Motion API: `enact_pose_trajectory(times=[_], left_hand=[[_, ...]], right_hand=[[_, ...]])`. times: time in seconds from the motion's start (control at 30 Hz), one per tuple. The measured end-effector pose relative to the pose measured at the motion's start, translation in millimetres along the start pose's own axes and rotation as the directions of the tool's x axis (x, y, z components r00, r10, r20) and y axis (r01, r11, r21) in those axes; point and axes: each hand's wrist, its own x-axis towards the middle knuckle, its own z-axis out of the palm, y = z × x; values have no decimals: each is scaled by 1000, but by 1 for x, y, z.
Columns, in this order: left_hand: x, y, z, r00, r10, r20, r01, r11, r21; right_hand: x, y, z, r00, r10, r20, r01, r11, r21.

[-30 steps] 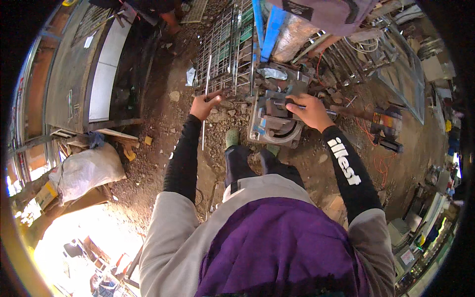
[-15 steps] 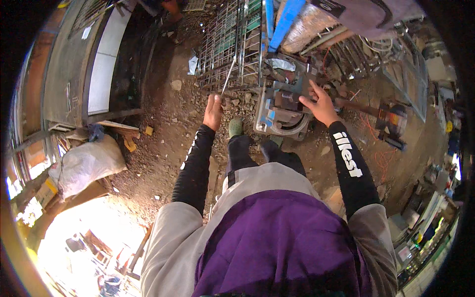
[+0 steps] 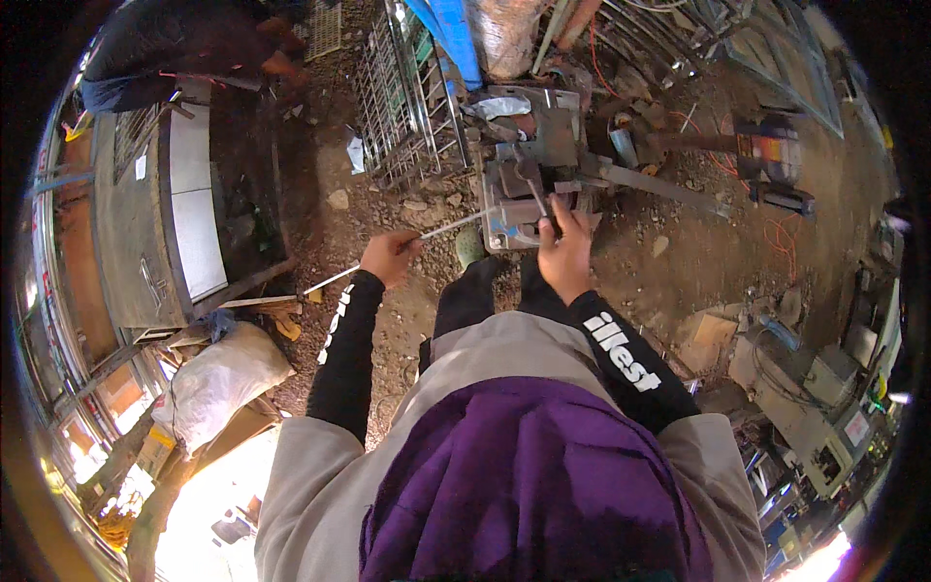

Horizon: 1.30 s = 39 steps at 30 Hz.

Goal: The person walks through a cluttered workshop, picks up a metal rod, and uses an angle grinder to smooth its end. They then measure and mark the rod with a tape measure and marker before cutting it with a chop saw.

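Observation:
My left hand point(image 3: 391, 257) is closed around a thin, pale metal rod point(image 3: 339, 278). The rod slants up to the right, and its far end reaches the near left side of a grey-blue metal machine point(image 3: 499, 233) standing on the ground. A dark lever handle point(image 3: 531, 184) rises over the machine's middle. My right hand point(image 3: 564, 254) is closed around the near end of this handle. Its palm hides part of the grip and the machine's front right corner. Both forearms wear black sleeves.
Wire mesh panels point(image 3: 402, 107) and a blue post point(image 3: 451, 34) stand beyond the machine. A long metal bar point(image 3: 669, 184) extends right. A cabinet point(image 3: 145, 228) and a pale sack point(image 3: 228, 378) are on the left. Another person's dark clothing point(image 3: 175, 44) shows at the far left.
The rod has swung from pointing away to lying sideways against the machine. My right hand has come nearer and left, closing from spread fingers onto the handle. The view has shifted.

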Motion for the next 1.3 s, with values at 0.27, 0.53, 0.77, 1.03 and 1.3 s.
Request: enact_pose_trajectory(times=[0.27, 0.53, 0.77, 1.03, 1.3], left_hand=[[4, -17, -4, 993, 119, -4, -119, 988, -100], [54, 33, 5, 942, 331, 56, -336, 924, 180], [107, 52, 37, 923, 376, 80, -384, 910, 154], [147, 9, 76, 959, 209, 190, -207, 978, -34], [156, 4, 68, 934, 145, 326, -113, 987, -113]], right_hand=[[-28, -35, 35, 697, 441, 565, -713, 513, 479], [-23, -44, 25, 495, 507, 705, -865, 360, 349], [-28, -47, 26, 669, 494, 556, -741, 507, 440], [-46, -40, 35, 676, 476, 562, -735, 382, 561], [-68, -52, 25, 682, 446, 580, -715, 240, 657]])
